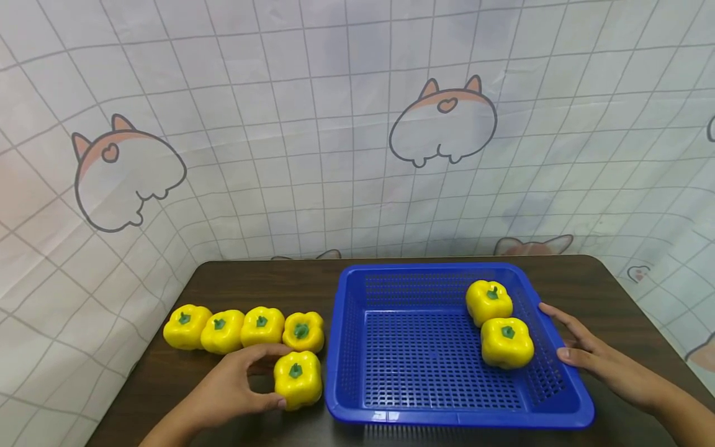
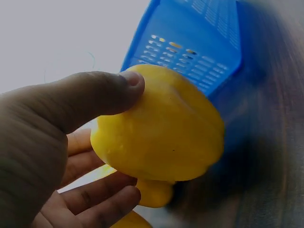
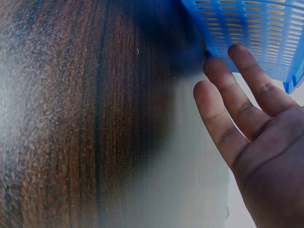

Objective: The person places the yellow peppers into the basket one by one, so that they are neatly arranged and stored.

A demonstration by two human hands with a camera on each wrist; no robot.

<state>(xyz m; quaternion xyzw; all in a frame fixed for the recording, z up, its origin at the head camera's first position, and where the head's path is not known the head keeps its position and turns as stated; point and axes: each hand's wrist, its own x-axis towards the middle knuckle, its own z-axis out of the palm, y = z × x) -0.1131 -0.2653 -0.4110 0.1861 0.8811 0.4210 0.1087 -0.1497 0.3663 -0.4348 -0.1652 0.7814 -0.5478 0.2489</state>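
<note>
In the head view my left hand (image 1: 237, 385) grips a yellow bell pepper (image 1: 298, 388) with a green stem, just left of the blue basket (image 1: 346, 372). The left wrist view shows the thumb pressed against one side of this pepper (image 2: 161, 128) and fingers on the other. Behind it, several more yellow bell peppers (image 1: 222, 332) line up in a row on the table. At the basket's right rim, my right hand (image 1: 606, 363) touches with its thumb and index finger. Its other fingers (image 3: 237, 97) extend along the basket's outer wall in the right wrist view.
Two yellow bell peppers, a rear one (image 1: 487, 302) and a front one (image 1: 507, 343), sit against each other at the basket's right side. The dark wooden table (image 1: 268, 279) ends at a wall cloth (image 1: 313, 186) printed with a grid and cartoon animals.
</note>
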